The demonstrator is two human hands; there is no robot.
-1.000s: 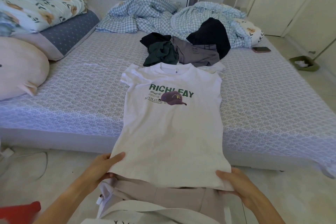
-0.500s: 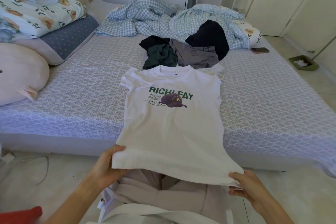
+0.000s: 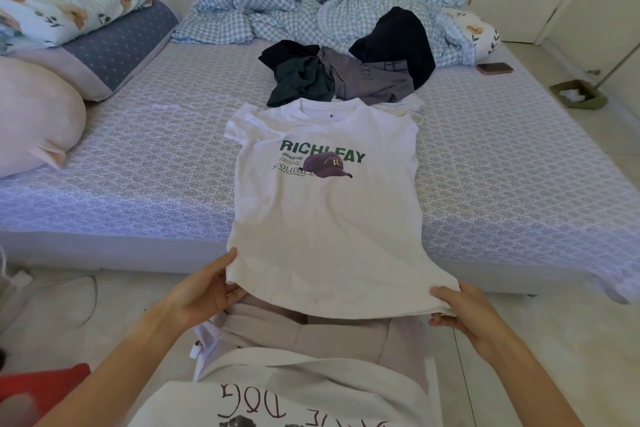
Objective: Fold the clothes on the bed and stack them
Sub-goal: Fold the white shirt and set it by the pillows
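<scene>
Both hands grip the white t-shirt [image 3: 325,218] at its hem: my left hand [image 3: 201,291] pinches the left corner, my right hand [image 3: 464,312] the right. Shirt lies print-up on the bed [image 3: 502,156], hem overhanging the near edge; unfolded dark clothes [image 3: 346,69] sit heaped beyond its collar

Bed [image 3: 138,163] w/ tee [image 3: 325,218], clothes pile [image 3: 346,76], phone [image 3: 494,68]

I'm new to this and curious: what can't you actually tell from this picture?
- Head view: how many garments are in the dark pile; they overlap.
- Right sleeve of the white T-shirt: bunched, partly hidden.
- Fingers of the left hand and right hand: tucked under the hem.
- Red object: cut off by the frame edge.
</scene>
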